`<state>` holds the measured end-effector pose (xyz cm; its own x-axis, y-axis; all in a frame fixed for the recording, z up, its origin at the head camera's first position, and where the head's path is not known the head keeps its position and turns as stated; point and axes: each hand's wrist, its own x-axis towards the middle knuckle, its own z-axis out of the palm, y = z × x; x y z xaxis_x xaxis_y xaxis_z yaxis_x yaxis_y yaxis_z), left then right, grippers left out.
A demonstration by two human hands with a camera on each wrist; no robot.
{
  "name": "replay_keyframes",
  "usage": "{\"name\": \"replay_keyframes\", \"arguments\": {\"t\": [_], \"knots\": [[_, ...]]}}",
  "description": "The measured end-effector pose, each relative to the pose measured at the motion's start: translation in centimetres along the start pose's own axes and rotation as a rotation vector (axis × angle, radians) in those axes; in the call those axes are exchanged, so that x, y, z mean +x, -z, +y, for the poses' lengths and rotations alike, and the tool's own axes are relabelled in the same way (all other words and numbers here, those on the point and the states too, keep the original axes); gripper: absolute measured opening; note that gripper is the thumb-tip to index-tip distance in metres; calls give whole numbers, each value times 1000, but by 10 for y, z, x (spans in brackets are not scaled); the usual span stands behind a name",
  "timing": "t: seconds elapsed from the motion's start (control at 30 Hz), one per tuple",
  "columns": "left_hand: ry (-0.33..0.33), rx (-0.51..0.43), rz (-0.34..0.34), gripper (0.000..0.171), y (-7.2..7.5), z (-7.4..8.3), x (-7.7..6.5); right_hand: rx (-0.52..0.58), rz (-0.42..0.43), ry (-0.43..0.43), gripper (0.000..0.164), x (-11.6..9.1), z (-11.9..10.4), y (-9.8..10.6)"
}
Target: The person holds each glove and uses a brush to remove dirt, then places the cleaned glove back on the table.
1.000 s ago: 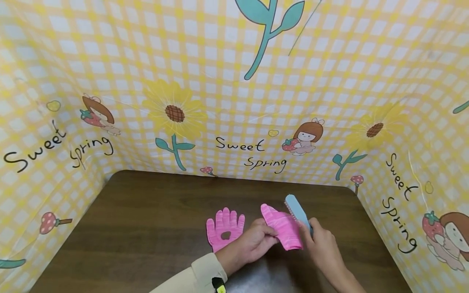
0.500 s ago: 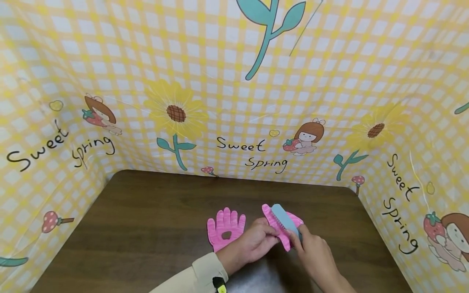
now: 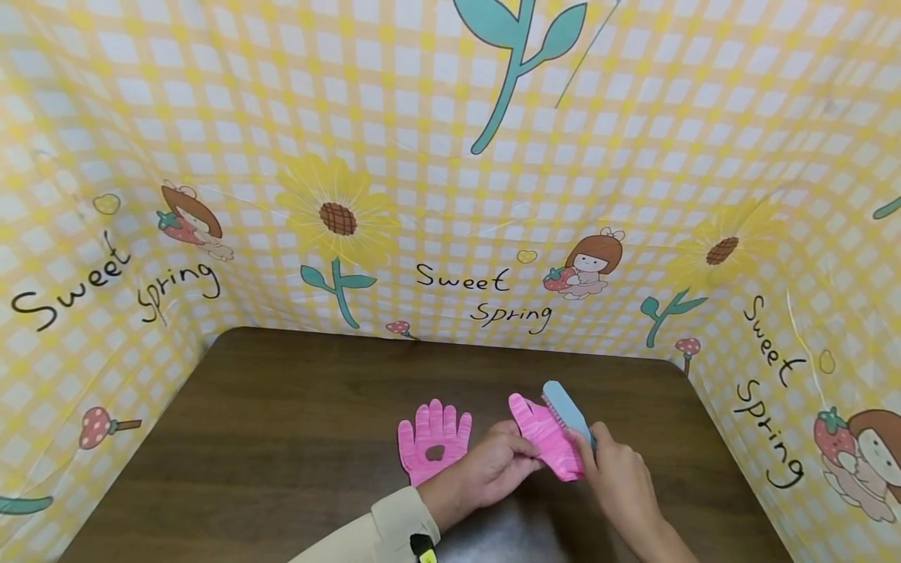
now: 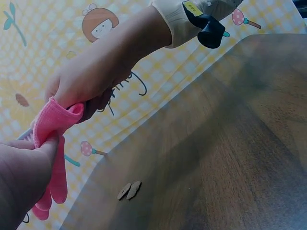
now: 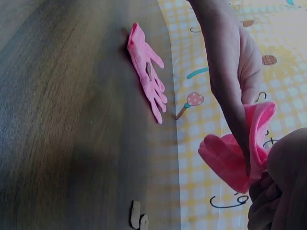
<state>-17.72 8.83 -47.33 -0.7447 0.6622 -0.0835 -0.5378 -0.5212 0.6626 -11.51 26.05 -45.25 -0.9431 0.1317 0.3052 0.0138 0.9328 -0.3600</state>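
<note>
My left hand (image 3: 496,467) pinches a pink knitted glove (image 3: 543,432) between thumb and fingers, above the table. In my right hand (image 3: 621,478) is a light blue brush (image 3: 567,407), its bristles facing the glove's right part. In the left wrist view the held glove (image 4: 58,165) hangs fingers down, its cuff near the right hand (image 4: 79,86). The right wrist view shows the left hand (image 5: 230,62) at the glove's cuff (image 5: 260,129); the brush is largely hidden there. A second pink glove (image 3: 425,426) lies flat, fingers spread, left of my left hand, a brown oval (image 3: 434,453) on it.
Two small brown flat pieces (image 4: 129,190) lie on the dark wooden table (image 3: 281,407); the hands hide them in the head view. Yellow checked cloth (image 3: 450,219) with printed flowers surrounds the table at the back and sides.
The brush went left across the held glove half a second ago and is now back toward its right side. The glove tilted and turned slightly with it; the lying glove stayed put.
</note>
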Motion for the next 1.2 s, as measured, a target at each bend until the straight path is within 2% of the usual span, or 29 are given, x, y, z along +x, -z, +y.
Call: {"name": "replay_keyframes", "arguments": {"t": [0.1, 0.33, 0.47, 0.53, 0.67, 0.77, 0.9, 1.2], "knots": [[0, -2, 11, 64, 0, -1, 1, 5, -20, -34, 30, 1, 3, 1], [-9, -2, 27, 61, 1, -4, 3, 3, 12, -94, 36, 6, 14, 3], [-21, 6, 36, 57, 1, -5, 2, 39, -6, -138, 38, 6, 15, 6], [-21, 8, 29, 57, 2, -4, 2, 62, -12, -117, 35, 4, 10, 7], [-8, 15, -1, 62, 1, -3, 3, 87, -43, 7, 23, -4, -7, 5], [-7, 15, -21, 66, 0, 0, 3, 63, -69, 73, 22, -10, -18, 4], [-11, 16, -38, 66, 0, 3, 3, 18, -50, 54, 26, -11, -23, 1], [-4, 32, -34, 61, 2, 2, 0, -7, 2, -7, 32, -4, -14, 0]]}}
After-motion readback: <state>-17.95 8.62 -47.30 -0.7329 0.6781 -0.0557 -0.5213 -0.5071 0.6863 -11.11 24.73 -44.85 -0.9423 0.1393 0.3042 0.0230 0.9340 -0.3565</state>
